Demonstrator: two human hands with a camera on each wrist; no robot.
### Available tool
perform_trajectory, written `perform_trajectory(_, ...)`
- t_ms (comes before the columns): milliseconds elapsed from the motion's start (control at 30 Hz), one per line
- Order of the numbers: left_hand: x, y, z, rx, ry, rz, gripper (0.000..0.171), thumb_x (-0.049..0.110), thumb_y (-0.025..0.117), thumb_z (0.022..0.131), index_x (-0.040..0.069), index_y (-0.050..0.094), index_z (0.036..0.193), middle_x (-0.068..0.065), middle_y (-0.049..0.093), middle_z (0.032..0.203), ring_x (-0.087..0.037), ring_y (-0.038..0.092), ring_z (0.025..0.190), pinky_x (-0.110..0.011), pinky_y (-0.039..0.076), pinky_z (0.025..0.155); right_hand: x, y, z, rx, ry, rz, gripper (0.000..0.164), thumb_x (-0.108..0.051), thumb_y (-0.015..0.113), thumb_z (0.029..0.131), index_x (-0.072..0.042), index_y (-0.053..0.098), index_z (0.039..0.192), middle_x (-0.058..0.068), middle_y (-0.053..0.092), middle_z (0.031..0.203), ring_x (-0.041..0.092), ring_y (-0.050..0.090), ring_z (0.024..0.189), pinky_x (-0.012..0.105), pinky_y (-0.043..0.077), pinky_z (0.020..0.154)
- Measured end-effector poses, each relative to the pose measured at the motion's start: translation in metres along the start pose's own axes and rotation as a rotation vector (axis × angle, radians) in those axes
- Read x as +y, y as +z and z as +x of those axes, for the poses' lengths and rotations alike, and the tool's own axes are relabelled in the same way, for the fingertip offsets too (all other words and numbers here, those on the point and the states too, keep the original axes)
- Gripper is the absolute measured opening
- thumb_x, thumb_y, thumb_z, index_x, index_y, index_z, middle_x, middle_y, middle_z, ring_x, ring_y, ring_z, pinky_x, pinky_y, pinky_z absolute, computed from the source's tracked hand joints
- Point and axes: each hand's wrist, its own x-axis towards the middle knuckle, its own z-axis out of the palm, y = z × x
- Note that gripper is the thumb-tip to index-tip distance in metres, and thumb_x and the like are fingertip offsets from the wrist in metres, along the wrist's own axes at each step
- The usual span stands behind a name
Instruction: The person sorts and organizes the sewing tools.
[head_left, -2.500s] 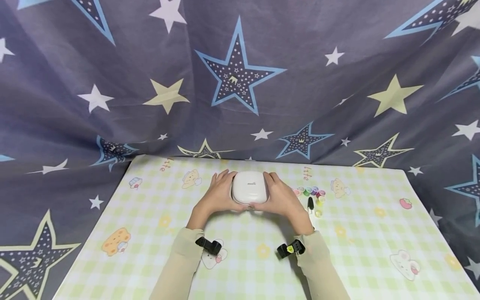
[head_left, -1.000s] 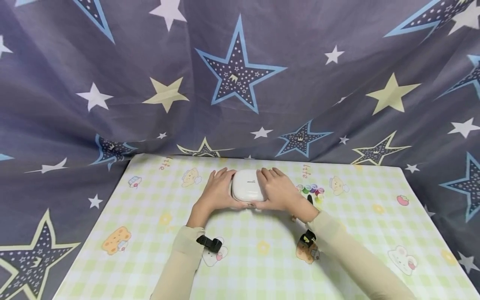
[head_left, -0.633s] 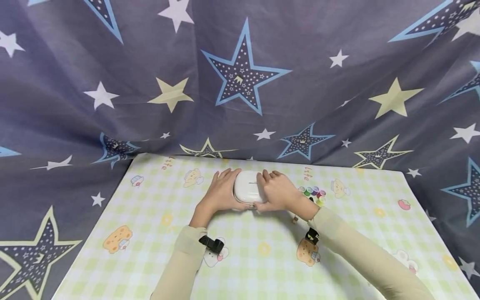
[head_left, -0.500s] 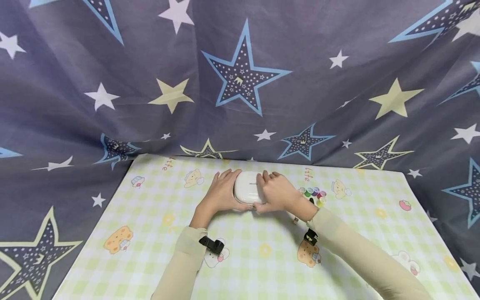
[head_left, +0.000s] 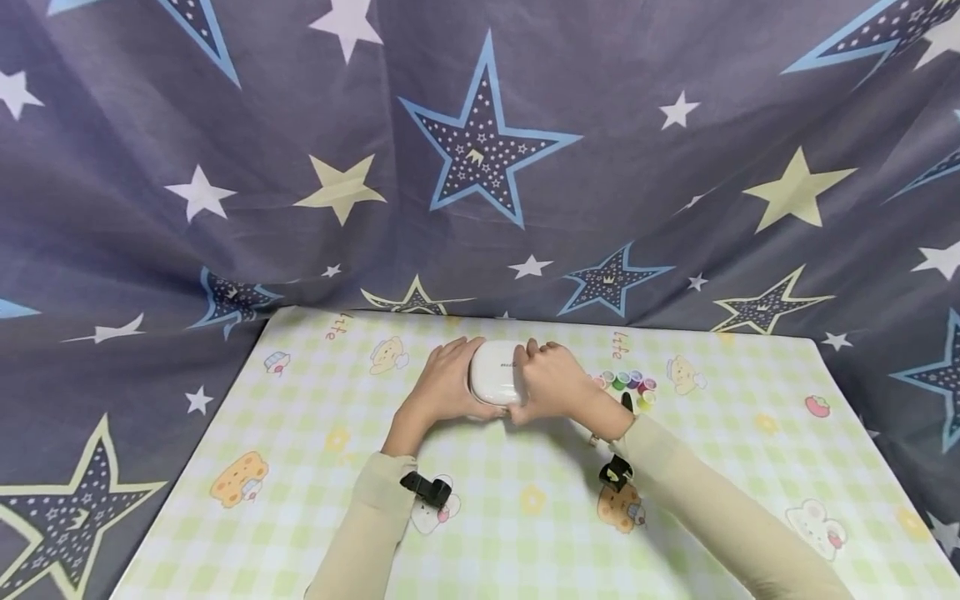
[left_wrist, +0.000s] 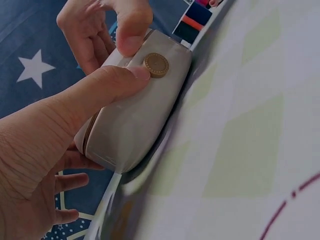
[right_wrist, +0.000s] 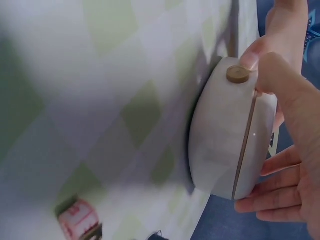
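Observation:
A glossy white rounded case [head_left: 495, 375] with small lettering on its lid sits on the table between both hands. My left hand [head_left: 446, 382] holds its left side, the thumb at the front beside a round gold knob [left_wrist: 156, 65]. From the right, my right hand [head_left: 553, 385] grips the case, fingers bent over the lid's right part and thumb at the front. The right wrist view shows that thumb at the gold-lined seam [right_wrist: 245, 142], just above the knob. The lid meets the base along this seam.
Right of the case lie several small coloured thread spools [head_left: 621, 381] and a black-handled item [head_left: 627, 402], partly behind the right wrist. A small pink-and-white thing [right_wrist: 79, 219] lies nearer on the checkered tablecloth [head_left: 465, 542]. A star-patterned curtain [head_left: 585, 208] hangs behind the table.
My right hand has shifted from the case's right side to bend its fingers over the lid, and its forearm has swung out to the right. My left hand and the case stay in place.

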Motion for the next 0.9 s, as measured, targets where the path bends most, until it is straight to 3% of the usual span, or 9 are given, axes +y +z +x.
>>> perform_trajectory(400, 0.0029, -0.0008, 0.0022, -0.005, -0.009, -0.046, 0.123, 0.06, 0.093, 0.056, 0.009, 0.04, 0.155, -0.012, 0.051, 0.153, -0.035, 0.04, 0.148, -0.059, 0.03, 0.12, -0.0009, -0.0018, -0.0006, -0.015, 0.068, 0.075, 0.06, -0.058, 0.073, 0.061, -0.005, 0.064, 0.089, 0.006, 0.061, 0.073, 0.01, 0.039, 0.05, 0.03, 0.044, 0.048)
perform_trajectory(700, 0.0033, -0.0033, 0.0008, -0.01, -0.013, -0.071, 0.123, 0.06, 0.094, 0.056, 0.01, 0.041, 0.155, -0.011, 0.052, 0.152, -0.036, 0.041, 0.147, -0.058, 0.031, 0.119, 0.0003, -0.0068, 0.002, -0.065, 0.087, 0.086, 0.066, -0.063, 0.076, 0.06, -0.007, 0.064, 0.092, 0.005, 0.061, 0.073, 0.013, 0.043, 0.05, 0.031, 0.045, 0.046)
perform_trajectory(900, 0.0033, -0.0036, -0.0019, -0.008, -0.018, -0.087, 0.124, 0.059, 0.094, 0.056, 0.009, 0.041, 0.155, -0.012, 0.052, 0.152, -0.035, 0.042, 0.146, -0.058, 0.031, 0.119, -0.0006, -0.0015, 0.0003, 0.01, 0.034, 0.042, 0.066, -0.064, 0.071, 0.062, -0.005, 0.063, 0.088, 0.006, 0.061, 0.072, 0.014, 0.046, 0.05, 0.031, 0.047, 0.051)
